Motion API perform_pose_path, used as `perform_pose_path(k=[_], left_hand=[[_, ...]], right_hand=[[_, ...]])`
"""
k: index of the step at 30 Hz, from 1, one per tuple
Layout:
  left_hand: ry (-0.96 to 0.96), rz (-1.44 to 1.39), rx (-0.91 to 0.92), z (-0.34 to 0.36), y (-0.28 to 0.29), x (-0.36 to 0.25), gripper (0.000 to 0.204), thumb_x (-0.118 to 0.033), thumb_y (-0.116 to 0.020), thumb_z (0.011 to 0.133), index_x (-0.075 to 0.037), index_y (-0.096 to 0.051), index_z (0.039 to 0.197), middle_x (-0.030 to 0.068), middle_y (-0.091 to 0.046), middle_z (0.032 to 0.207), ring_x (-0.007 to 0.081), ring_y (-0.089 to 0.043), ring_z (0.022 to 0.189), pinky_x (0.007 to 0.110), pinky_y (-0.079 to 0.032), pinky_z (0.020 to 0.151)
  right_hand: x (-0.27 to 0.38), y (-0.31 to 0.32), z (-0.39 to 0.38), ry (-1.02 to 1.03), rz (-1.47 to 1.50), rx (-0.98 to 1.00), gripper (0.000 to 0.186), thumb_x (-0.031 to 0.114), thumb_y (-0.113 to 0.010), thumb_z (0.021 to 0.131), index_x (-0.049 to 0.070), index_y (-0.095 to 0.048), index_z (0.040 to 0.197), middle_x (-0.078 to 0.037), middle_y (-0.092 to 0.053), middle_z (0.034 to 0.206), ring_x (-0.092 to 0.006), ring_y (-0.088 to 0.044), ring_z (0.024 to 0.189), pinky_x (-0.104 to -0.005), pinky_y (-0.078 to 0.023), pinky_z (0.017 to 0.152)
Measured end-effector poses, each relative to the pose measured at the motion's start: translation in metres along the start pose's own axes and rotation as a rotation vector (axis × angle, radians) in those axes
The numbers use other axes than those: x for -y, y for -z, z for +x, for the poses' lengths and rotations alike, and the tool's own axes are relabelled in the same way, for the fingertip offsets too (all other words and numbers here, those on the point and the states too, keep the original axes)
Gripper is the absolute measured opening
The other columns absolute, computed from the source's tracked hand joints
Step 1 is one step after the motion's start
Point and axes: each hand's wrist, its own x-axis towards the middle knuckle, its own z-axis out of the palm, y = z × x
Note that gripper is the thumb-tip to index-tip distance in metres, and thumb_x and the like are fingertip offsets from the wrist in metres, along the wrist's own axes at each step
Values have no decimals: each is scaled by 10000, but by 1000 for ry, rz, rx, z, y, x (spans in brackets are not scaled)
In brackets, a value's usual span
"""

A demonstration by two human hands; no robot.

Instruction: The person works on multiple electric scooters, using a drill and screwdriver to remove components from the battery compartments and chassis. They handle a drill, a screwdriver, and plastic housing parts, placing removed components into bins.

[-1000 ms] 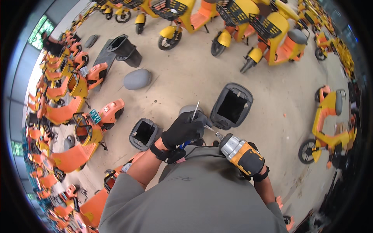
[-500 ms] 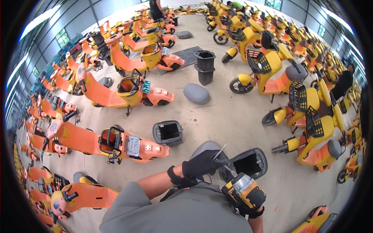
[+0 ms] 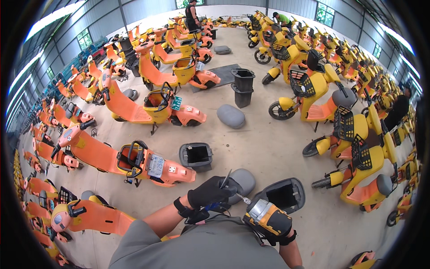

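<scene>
My left hand [image 3: 208, 193], in a black glove, is closed in a pinch around a thin metal bit [image 3: 227, 177] that points upward. A yellow, black and silver cordless drill [image 3: 268, 217] is in my right hand, which lies mostly hidden behind the drill's body. The drill's nose, with a slim shaft [image 3: 243, 197] in it, aims at the left fingers; whether it touches them I cannot tell. Just beyond my hands, a grey scooter seat [image 3: 242, 180] lies on the floor. Beside it sits an open grey storage bucket [image 3: 293, 196] with a dark inside.
An orange scooter [image 3: 96, 150] stands left of me, with more behind it. Yellow scooters with black baskets [image 3: 360, 154] line the right. Another open bucket [image 3: 195, 154], a loose seat [image 3: 231, 116] and stacked dark bins [image 3: 242, 87] are on the floor ahead. People [image 3: 191, 17] stand farther off.
The view has tilted up a little. Both hands have shifted left in the picture with the bit and the drill, baring more of the bucket and the seat.
</scene>
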Motion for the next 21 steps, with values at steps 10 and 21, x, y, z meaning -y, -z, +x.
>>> perform_pose_path(k=[10,21], left_hand=[[31,32,186,17,-16,-8,193,-183,-566,852,-29,-583,967,-34,-514,713,31,-466,610,196,-398,533],[228,-171,269,22,-34,-13,186,-235,-505,901,-58,-559,897,-27,-464,650,46,-445,536,205,-388,484]], right_hand=[[-3,15,-12,104,-15,-37,286,235,-603,777,112,-606,1035,-71,-618,960,-286,-594,876,-350,-483,750],[-44,-31,-93,-279,572,127,322,155,-640,752,47,-565,1046,-69,-607,1001,-208,-584,922,-317,-456,816]])
